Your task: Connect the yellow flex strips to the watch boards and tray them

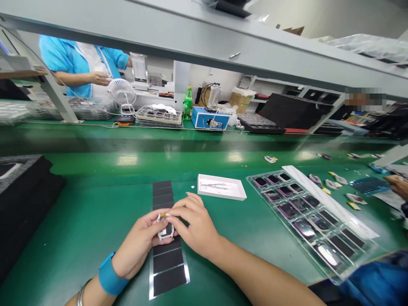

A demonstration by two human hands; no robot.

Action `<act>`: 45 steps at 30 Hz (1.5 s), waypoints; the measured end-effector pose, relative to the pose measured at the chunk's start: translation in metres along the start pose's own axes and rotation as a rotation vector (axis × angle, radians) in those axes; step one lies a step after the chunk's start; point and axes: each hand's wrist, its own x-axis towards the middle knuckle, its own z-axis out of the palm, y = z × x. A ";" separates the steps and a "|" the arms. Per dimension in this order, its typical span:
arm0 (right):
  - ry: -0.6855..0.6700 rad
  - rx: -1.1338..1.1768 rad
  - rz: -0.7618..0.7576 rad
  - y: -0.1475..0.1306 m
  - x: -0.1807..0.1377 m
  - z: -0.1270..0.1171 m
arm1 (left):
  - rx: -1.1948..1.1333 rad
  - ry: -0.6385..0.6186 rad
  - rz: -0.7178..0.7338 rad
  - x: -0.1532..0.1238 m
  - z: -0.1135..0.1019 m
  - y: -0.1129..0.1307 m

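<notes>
Two bare hands close in on a tiny white plastic housing (165, 227) at lower centre, and the grip is tight! The left hand (138, 233), blue wristband (110, 274) on its wrist, cradles the housing from below with fingers curled round it, while the right hand (191, 225) comes over the top and pinches it, a yellow tab (163, 215) showing between the fingertips. Neither hand is open, though the fingers hide much of the part.

Directly underneath runs a strip of black pads (168, 267) on the green bench mat (79, 225), so a slip could drop the housing onto them and perhaps mark or shift a pad. Too much squeeze could also crack that thin white wall. Over to the right, the clear plastic tray (287, 227) of dark-screened devices sits just beside the right forearm, and a careless swing of that arm could jolt it. The white box (221, 187) with its tweezers (216, 186) lies just beyond the hands, within easy bumping range. At the right edge, a co-worker's hand (397, 187) hovers near a blue mesh sheet (369, 185), well apart from all this.
</notes>
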 end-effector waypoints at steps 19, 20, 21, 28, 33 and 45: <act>-0.343 0.786 0.369 0.017 -0.001 0.014 | -0.079 -0.039 0.195 0.006 -0.005 -0.006; -0.337 0.792 0.374 0.017 -0.001 0.016 | -0.077 -0.030 0.218 0.007 -0.004 -0.007; -0.317 0.777 0.373 0.017 -0.002 0.017 | -0.074 -0.025 0.242 0.009 -0.004 -0.007; -0.331 0.204 0.258 0.036 -0.002 0.020 | -0.155 0.201 0.502 -0.022 -0.019 0.029; -0.516 -0.143 0.135 0.052 -0.003 0.024 | -0.099 0.218 0.620 -0.129 -0.043 0.040; -0.614 -0.262 0.057 0.044 -0.006 0.031 | 1.690 1.244 0.422 -0.230 -0.208 0.174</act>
